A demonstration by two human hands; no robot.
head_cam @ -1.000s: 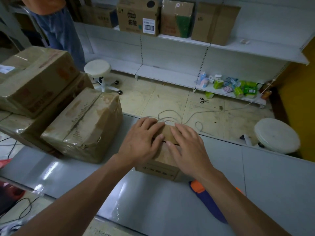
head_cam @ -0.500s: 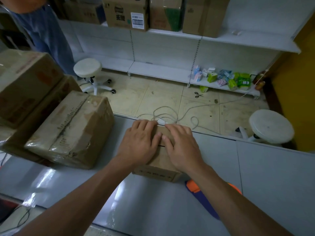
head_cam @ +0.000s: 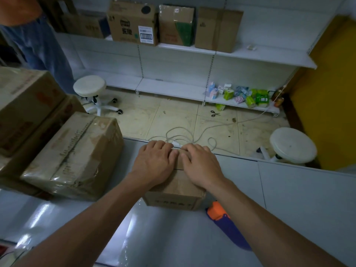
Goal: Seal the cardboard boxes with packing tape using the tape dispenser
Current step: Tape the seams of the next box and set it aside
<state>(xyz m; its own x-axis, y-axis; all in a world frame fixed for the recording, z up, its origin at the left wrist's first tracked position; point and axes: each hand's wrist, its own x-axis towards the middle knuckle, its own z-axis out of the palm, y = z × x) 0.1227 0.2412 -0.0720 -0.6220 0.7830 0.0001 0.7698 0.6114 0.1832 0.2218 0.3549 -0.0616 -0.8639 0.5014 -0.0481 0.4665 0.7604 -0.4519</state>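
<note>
left hand [head_cam: 156, 163] + right hand [head_cam: 200, 165] lay flat, fingers straight, pressing box [head_cam: 174, 189] flaps down | risk: flaps could pop up once a hand let go for dispenser [head_cam: 225, 222]

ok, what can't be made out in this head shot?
Head view:
- Small box seam: left hand and right hand cover it; taped or not, cannot tell.
- Dispenser: right forearm hides part; roll unseen.
- Small box print: too blurred to read.
- Person, top left: cut by frame edge.
</note>
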